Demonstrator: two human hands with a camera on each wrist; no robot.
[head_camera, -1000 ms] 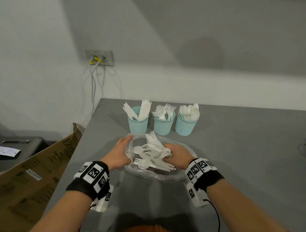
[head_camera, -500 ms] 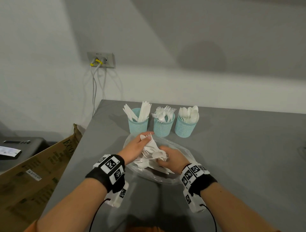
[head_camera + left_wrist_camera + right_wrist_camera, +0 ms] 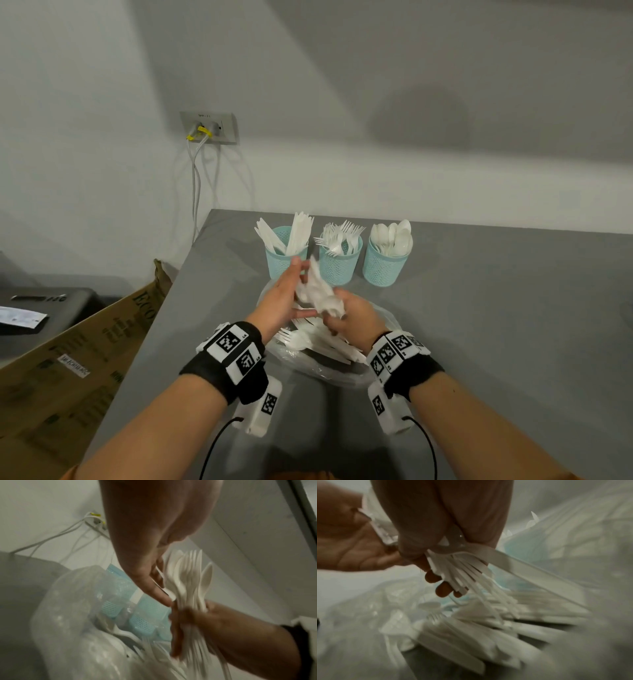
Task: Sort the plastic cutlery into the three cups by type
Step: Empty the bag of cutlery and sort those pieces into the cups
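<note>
Three teal mesh cups stand in a row at the back of the grey table: knives (image 3: 284, 255), forks (image 3: 339, 260), spoons (image 3: 385, 263). In front of them lies a clear plastic tray (image 3: 342, 373) with loose white cutlery (image 3: 318, 342). Above it my right hand (image 3: 356, 318) grips a bundle of white forks and a spoon (image 3: 317, 291) by the handles (image 3: 458, 568), heads pointing toward the cups. My left hand (image 3: 281, 301) lies against the bundle's heads (image 3: 190, 574) with straight fingers (image 3: 154, 588). Motion blur hides the finer detail.
A cardboard box (image 3: 85, 359) leans against the table's left edge. Behind it sits a dark bin (image 3: 44, 308). A wall socket (image 3: 209, 128) with hanging cables is at the back left. Bare grey tabletop (image 3: 496, 325) stretches to the right of the tray.
My right hand has lifted the bundle of cutlery out of the tray. My left hand left the tray's rim and came up against the bundle. Both hands moved toward the cups.
</note>
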